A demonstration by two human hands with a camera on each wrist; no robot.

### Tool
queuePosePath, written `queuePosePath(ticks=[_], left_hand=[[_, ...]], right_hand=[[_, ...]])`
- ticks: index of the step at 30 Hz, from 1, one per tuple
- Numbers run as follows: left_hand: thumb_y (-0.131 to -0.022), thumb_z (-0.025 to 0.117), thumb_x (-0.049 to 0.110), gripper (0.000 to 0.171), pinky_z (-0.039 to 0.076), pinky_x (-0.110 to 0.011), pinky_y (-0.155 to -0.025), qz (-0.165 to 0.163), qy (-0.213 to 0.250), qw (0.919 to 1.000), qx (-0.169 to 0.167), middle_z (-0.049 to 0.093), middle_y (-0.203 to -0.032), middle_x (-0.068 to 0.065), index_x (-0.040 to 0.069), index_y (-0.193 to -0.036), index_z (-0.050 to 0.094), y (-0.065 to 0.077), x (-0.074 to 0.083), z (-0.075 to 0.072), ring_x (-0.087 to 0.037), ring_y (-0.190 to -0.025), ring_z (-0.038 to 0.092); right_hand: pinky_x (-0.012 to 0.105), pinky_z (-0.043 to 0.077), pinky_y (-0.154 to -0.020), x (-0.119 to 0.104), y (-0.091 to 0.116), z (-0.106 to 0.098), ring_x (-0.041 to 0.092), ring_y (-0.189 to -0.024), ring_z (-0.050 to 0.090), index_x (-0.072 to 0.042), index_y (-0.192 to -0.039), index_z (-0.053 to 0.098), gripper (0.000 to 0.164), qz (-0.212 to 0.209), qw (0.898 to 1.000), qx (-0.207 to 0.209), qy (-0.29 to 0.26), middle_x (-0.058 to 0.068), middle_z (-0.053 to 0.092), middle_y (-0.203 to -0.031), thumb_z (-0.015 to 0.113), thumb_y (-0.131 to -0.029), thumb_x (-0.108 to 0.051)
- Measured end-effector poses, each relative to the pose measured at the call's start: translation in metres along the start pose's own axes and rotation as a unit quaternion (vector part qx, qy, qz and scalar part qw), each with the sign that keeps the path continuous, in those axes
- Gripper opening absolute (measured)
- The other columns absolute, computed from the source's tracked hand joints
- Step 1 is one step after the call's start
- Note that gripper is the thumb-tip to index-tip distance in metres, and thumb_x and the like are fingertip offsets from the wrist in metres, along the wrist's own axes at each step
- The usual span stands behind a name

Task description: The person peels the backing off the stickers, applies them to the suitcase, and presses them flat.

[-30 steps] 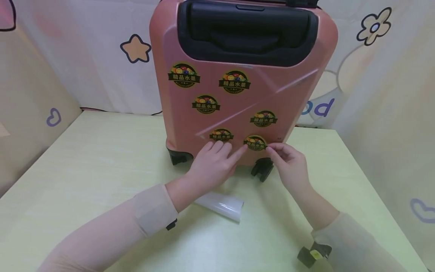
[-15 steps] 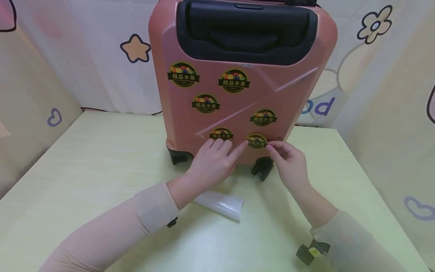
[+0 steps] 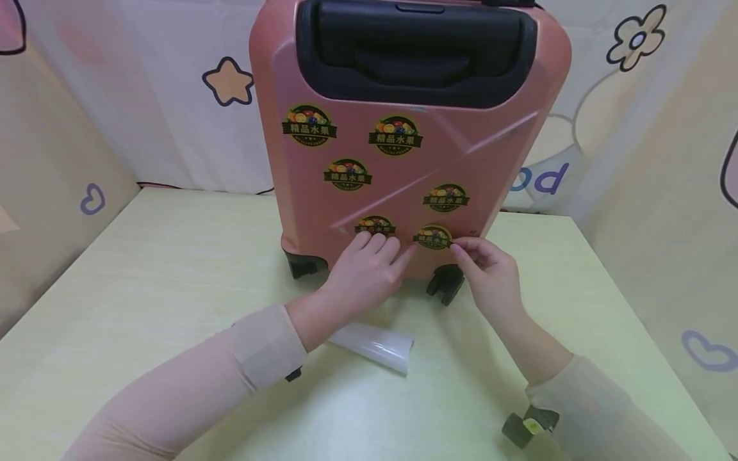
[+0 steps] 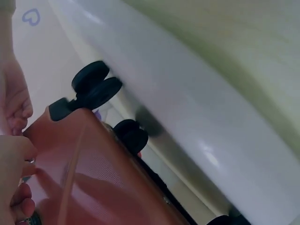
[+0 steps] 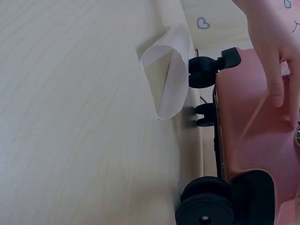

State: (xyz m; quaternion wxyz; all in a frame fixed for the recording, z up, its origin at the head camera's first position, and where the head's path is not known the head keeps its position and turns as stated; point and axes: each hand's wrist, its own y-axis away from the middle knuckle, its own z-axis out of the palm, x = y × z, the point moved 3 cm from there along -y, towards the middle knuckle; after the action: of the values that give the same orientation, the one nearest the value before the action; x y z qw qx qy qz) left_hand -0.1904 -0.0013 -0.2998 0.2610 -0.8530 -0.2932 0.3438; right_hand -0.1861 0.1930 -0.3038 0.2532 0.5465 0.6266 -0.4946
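A pink suitcase [image 3: 305, 205] stands upright on the table, with several round fruit-label stickers on its face. My right hand [image 3: 494, 275] pinches the right edge of the lowest right sticker [image 3: 432, 237] between thumb and index finger. From the other side, my left hand [image 3: 364, 272] reaches its index fingertip to that sticker's left edge. Its other fingertips rest over the lower part of the sticker [image 3: 375, 224] to the left, hiding some of it. In the right wrist view, the left hand [image 5: 276, 37] shows two fingers extended against the pink shell.
A curled glossy white sheet [image 3: 375, 347] lies on the table [image 3: 173, 256] in front of the suitcase, partly behind my left wrist. Black wheels [image 3: 445, 285] hold the suitcase up. Printed fabric [image 3: 144, 96] hangs behind and at both sides.
The pinched sticker has shifted slightly right and then back left against the shell. Both hands stay at its edges; my left index fingertip has dropped a little lower beside it.
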Motion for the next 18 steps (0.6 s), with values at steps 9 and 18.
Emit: queuePosePath(ticks=[9, 18], left_hand=[[-0.088, 0.056, 0.023, 0.034, 0.038, -0.031, -0.067, 0.009, -0.005, 0.9999, 0.002, 0.057, -0.086, -0.002, 0.016, -0.120, 0.065, -0.004, -0.001, 0.002, -0.021, -0.075, 0.050], [-0.089, 0.056, 0.028, 0.038, 0.040, -0.032, -0.070, 0.001, -0.008, 0.9999, 0.015, 0.059, -0.089, -0.003, 0.014, -0.124, 0.062, -0.013, -0.001, -0.002, -0.021, -0.077, 0.052]], right_hand=[[0.015, 0.047, -0.071, -0.002, 0.000, 0.001, 0.011, -0.079, 0.055, 0.001, -0.105, 0.065, 0.026, 0.006, 1.000, -0.004, 0.003, 0.015, 0.064, -0.095, 0.061, -0.092, -0.021], [0.015, 0.047, -0.071, 0.002, 0.000, 0.001, 0.012, -0.080, 0.056, 0.001, -0.106, 0.065, 0.028, 0.004, 1.000, -0.004, 0.009, 0.009, 0.064, -0.094, 0.060, -0.092, -0.023]])
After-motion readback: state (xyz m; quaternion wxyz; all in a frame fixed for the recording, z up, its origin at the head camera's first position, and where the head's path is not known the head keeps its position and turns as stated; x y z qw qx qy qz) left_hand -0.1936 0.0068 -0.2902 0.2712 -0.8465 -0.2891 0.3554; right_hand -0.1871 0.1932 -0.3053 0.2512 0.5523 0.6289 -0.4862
